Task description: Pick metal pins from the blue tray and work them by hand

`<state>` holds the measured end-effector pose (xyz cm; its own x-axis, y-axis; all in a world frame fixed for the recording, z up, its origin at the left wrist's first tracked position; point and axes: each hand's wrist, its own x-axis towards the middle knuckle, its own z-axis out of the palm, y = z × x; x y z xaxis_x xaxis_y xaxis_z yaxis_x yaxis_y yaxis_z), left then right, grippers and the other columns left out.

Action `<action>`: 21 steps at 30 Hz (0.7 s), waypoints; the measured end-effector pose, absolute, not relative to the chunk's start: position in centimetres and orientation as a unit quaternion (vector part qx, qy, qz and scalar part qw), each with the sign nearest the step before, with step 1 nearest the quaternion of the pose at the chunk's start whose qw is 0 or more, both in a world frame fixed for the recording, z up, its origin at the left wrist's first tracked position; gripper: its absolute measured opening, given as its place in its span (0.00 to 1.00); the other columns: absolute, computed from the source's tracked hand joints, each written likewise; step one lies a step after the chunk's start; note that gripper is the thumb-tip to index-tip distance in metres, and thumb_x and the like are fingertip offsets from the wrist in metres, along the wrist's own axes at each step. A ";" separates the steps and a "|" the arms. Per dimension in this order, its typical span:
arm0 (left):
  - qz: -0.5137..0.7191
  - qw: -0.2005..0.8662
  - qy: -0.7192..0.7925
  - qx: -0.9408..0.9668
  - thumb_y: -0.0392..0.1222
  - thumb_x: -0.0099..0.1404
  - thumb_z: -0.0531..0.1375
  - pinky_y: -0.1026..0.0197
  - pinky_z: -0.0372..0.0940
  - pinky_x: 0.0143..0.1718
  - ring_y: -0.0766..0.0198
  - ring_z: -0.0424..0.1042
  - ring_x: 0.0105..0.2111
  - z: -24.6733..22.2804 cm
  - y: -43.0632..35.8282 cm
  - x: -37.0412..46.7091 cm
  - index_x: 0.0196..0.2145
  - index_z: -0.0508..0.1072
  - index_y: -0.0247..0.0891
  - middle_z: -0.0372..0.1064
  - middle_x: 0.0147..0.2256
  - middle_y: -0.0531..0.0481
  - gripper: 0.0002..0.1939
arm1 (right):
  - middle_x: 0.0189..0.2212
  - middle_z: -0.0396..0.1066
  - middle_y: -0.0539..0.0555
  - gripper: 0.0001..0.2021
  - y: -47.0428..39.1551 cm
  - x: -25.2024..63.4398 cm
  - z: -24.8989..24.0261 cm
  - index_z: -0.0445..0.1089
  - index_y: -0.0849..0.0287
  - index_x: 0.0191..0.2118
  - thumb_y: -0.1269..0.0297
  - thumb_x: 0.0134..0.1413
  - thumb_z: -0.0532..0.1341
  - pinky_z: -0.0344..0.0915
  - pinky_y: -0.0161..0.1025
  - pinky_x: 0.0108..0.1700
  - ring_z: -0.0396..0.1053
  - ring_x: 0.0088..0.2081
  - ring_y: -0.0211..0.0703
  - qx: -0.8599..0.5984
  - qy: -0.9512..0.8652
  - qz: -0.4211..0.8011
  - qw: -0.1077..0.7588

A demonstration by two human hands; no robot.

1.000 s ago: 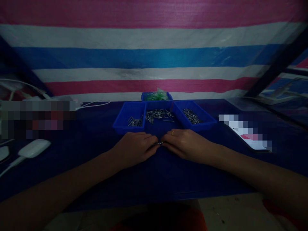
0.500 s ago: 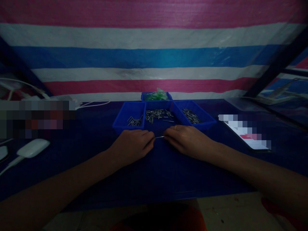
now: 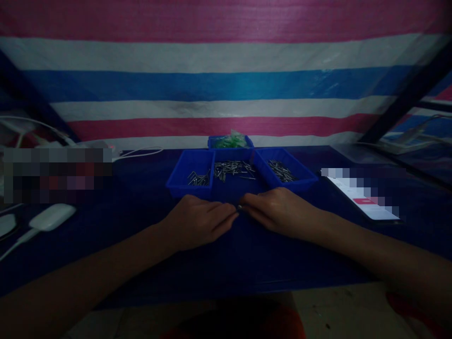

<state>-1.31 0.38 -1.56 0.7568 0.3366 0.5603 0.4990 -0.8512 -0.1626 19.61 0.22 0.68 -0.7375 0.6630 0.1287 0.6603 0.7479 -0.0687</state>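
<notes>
Between my fingertips, just in front of the blue bins, is a small metal piece (image 3: 239, 207), mostly covered by the fingers. My left hand (image 3: 201, 221) is closed in a pinch at its left side. From the right, my right hand (image 3: 277, 209) pinches it too. The left blue bin (image 3: 173, 182) holds a few bent metal pins (image 3: 198, 178). The right blue bin (image 3: 307, 178) contains many straight metal pins (image 3: 280, 170). More loose metal pins (image 3: 231, 168) lie on the table between the two bins.
Behind, a third blue bin (image 3: 231, 151) holds green plastic bags (image 3: 231, 140). A lit phone (image 3: 379, 213) lies on the blue table (image 3: 247, 263) at the right. A white charger (image 3: 52, 217) with its cable is at the left. A striped sheet (image 3: 212, 84) hangs behind.
My left hand has moved right, so the fingertips of both hands are closer together. The metal piece between them, seen lengthwise before, now shows only as a small bright end.
</notes>
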 end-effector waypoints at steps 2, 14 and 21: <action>-0.287 0.163 -0.212 -0.920 0.40 0.63 0.53 0.69 0.60 0.24 0.72 0.69 0.23 -1.5 0.3 -1.2 0.33 0.67 0.36 0.70 0.24 0.56 0.06 | 0.22 0.66 0.50 0.08 0.1 19.6 0.6 0.62 0.60 0.34 0.65 0.59 0.48 0.50 0.32 0.23 0.62 0.21 0.34 -0.341 -0.937 0.016 0.073; -0.250 0.141 -0.203 -0.936 0.39 0.64 0.51 0.68 0.64 0.32 0.69 0.69 0.33 -1.6 1.1 -1.2 0.38 0.68 0.37 0.70 0.34 0.52 0.08 | 0.22 0.65 0.49 0.07 0.2 19.3 0.5 0.62 0.61 0.31 0.66 0.58 0.50 0.54 0.30 0.26 0.63 0.23 0.33 -0.333 -0.934 0.070 0.104; -0.208 0.100 -0.193 -0.954 0.35 0.65 0.48 0.67 0.65 0.34 0.68 0.68 0.35 -1.3 0.9 -1.4 0.41 0.66 0.35 0.70 0.36 0.50 0.10 | 0.23 0.67 0.49 0.07 0.5 19.3 0.2 0.63 0.61 0.32 0.66 0.57 0.52 0.55 0.30 0.26 0.64 0.23 0.33 -0.331 -0.930 0.106 0.117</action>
